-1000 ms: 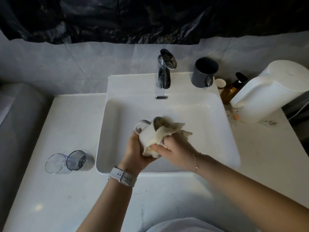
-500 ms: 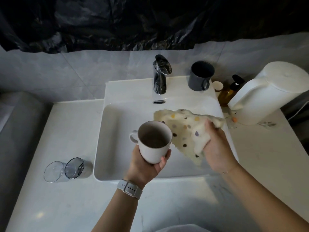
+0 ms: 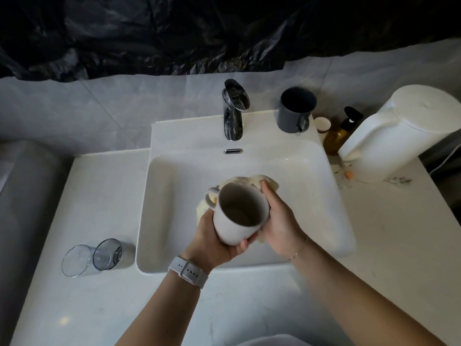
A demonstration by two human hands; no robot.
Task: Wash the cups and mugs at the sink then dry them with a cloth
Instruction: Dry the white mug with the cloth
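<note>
- The white mug (image 3: 240, 216) is held over the sink (image 3: 174, 196), tipped so its open mouth faces the camera and its handle points up and to the left.
- The left hand (image 3: 214, 242) grips the mug from below, fingers curled round its base.
- The right hand (image 3: 279, 221) presses the cloth (image 3: 264, 182) against the far side of the mug, fingers wrapped over it; most of the cloth is hidden behind the mug.
- Risk: a wet glazed mug could slip from the one gripping hand if the cloth rubs hard, and it would drop into the basin and might chip.
- Risk: loose cloth could snag on the handle and jerk the mug sideways.
- The dark mug (image 3: 295, 109) stands close to the sink's back edge beside the tap (image 3: 233, 111); a stray elbow or cloth could knock it in.
- Two clear cups (image 3: 94, 257) lie on their sides on the worktop (image 3: 104, 196) and might roll.
- No writing or brand can be read on the pump bottle (image 3: 340, 132), the white jug (image 3: 404, 136) or the watch (image 3: 188, 270).
</note>
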